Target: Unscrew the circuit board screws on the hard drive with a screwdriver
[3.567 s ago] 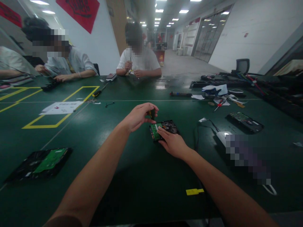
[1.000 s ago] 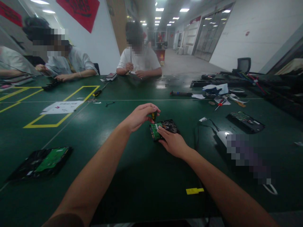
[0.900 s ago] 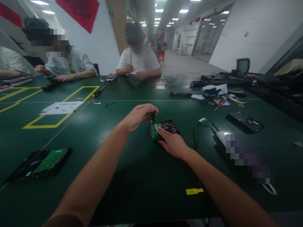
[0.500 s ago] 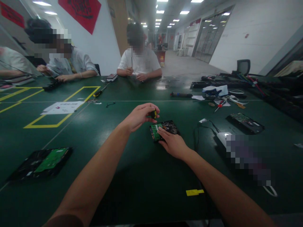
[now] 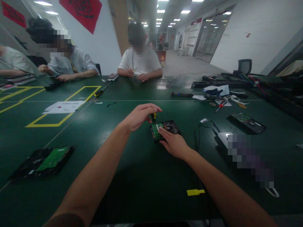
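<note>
A hard drive [image 5: 174, 126] lies on the table, its green circuit board and dark metal casing facing up. My right hand [image 5: 174, 143] holds it, fingers stretched across the board and thumb at the near edge. Above the drive's far left corner, my left hand [image 5: 140, 117] has its fingers about a small screwdriver [image 5: 154, 116] with a black and yellow handle, which points down. The tip is too small to make out, so I cannot tell whether it touches a screw.
Another hard drive [image 5: 50, 160] lies at the left, and one more hard drive [image 5: 247, 123] at the right. A blurred-out device [image 5: 222, 137] with a cable lies right of my hands. Farther back are a red screwdriver [image 5: 221, 105] and a white paper [image 5: 62, 107]. Co-workers sit across the green table [image 5: 132, 176].
The fingers of my left hand have straightened and shifted on the screwdriver handle, showing more of it lower down. My right hand stays on the hard drive. The view has shifted slightly.
</note>
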Motion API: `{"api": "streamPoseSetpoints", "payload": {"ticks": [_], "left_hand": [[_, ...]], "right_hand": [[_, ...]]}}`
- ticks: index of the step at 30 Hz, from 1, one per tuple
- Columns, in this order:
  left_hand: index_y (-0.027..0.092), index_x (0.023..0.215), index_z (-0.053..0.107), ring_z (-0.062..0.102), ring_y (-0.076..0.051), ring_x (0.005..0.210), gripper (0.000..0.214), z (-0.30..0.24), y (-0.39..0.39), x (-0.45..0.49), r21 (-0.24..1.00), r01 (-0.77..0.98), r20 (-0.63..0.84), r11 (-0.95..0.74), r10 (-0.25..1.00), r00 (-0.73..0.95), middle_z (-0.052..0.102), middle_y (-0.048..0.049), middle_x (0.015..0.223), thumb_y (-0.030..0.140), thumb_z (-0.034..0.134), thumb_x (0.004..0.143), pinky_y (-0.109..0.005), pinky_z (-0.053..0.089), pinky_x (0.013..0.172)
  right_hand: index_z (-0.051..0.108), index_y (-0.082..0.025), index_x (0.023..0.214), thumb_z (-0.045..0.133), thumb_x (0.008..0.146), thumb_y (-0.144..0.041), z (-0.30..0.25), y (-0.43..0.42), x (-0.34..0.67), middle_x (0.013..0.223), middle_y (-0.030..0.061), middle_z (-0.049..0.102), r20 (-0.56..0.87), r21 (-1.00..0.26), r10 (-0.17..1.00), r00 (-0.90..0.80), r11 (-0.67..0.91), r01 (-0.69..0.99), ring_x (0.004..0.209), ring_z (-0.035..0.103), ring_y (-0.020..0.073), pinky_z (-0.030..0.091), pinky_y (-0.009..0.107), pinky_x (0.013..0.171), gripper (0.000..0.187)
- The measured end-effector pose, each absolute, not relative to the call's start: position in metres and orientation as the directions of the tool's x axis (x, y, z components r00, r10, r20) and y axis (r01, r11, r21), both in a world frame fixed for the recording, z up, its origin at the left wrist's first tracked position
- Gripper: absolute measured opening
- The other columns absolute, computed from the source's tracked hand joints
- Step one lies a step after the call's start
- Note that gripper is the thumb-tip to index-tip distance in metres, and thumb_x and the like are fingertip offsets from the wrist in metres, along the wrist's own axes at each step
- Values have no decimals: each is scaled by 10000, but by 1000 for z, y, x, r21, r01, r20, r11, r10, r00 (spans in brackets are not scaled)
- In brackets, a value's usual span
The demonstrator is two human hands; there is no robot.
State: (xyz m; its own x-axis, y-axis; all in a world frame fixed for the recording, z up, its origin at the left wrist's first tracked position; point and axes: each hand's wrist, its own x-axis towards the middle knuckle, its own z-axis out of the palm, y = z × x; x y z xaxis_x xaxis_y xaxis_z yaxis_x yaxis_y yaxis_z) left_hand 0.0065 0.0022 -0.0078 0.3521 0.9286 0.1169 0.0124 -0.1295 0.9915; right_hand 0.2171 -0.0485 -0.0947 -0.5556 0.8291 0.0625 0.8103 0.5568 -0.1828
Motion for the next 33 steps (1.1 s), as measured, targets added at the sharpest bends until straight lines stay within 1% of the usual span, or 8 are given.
{"api": "streamPoseSetpoints", "payload": {"ticks": [3,6,11,13,18,23,27,33], "left_hand": [[192,992,726,620,-191,910,203,-8,1,7,996,-27,92,-88,923,374,670,-96,1042,288,613,854,-236,446,553],[192,1004,676,651,-201,876,188,-9,0,11,995,-99,54,-18,924,378,668,-90,1004,288,610,856,-259,478,566],[180,934,605,672,-221,888,178,-13,1,13,984,-177,36,29,935,352,677,-93,980,326,642,838,-283,519,590],[170,911,611,669,-216,886,175,-14,3,12,984,-175,38,22,941,336,680,-99,987,324,641,833,-292,534,618],[145,883,666,642,-209,900,186,-13,5,9,991,-132,55,-12,942,330,667,-114,986,307,578,857,-281,535,623],[164,943,666,637,-207,885,165,-11,4,10,983,-182,72,-7,933,353,659,-102,973,279,566,879,-339,564,705],[172,923,661,635,-198,869,157,-11,4,10,981,-192,67,1,937,344,660,-97,944,285,555,899,-344,561,728],[173,915,662,616,-180,890,140,-11,2,12,989,-139,98,-51,928,360,646,-76,965,303,642,866,-299,537,712]], "right_hand": [[404,-258,1510,443,983,-385,-95,-49,217,1616,50,328,56,-189,832,-552,551,812,1168,633,299,553,466,898,544],[400,-253,1513,440,984,-385,-95,-49,216,1612,54,338,72,-197,829,-555,557,807,1196,615,304,550,474,908,546],[401,-255,1512,444,983,-385,-95,-49,216,1614,54,334,71,-199,829,-555,557,807,1170,632,305,557,477,888,546],[401,-251,1513,446,981,-386,-95,-49,216,1613,55,334,68,-197,830,-553,554,809,1160,637,306,557,477,889,550],[408,-255,1506,450,980,-383,-95,-49,217,1615,35,331,75,-181,827,-558,561,808,1137,648,299,564,457,871,543],[408,-264,1506,453,981,-384,-94,-49,217,1613,39,336,74,-187,827,-557,560,807,1154,642,297,557,454,889,541],[411,-262,1506,454,977,-379,-93,-49,216,1611,37,339,64,-186,831,-552,553,812,1152,643,307,557,476,896,544],[409,-270,1508,450,981,-387,-94,-49,216,1616,38,325,60,-189,835,-547,547,815,1159,641,305,557,473,901,542]]}}
